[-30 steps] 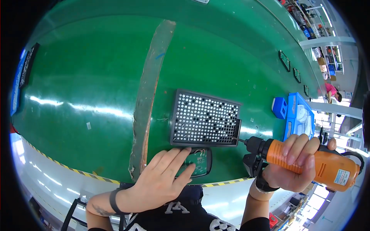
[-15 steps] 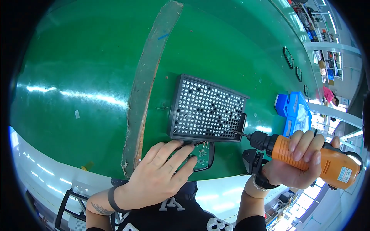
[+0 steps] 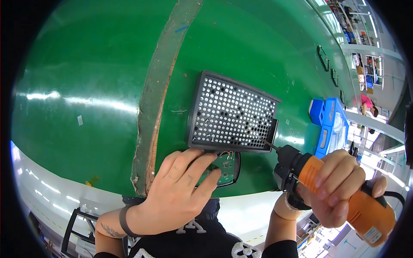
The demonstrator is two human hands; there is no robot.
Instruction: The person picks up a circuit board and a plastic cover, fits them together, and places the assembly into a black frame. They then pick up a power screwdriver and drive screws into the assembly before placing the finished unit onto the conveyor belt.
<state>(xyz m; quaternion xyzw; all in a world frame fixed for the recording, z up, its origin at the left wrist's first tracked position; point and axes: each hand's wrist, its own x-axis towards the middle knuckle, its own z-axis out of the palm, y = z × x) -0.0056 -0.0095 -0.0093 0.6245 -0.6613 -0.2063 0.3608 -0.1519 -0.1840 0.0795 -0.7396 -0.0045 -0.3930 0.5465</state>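
Note:
My right hand is wrapped round an orange electric screwdriver with a black front end. Its thin bit points left, with the tip at the lower right corner of a black screw tray. Rows of holes in the tray hold many silvery screws; some holes at the right are dark. Against the tray's near side lies a small black case with a green circuit board and thin wires at its top. My left hand grips this case from the left, fingers bent over it, covering its left part. The left thumb is hidden.
A worn grey-green strip crosses the green table left of the tray. Blue plastic bins stand at the right. Several dark frames lie along the far right edge. Another person in pink is far off at the right.
The screwdriver has tilted, its rear end swinging down and nearer to me, while the bit stays at the tray's lower right corner. My left hand stays on the case; the whole view has shifted slightly.

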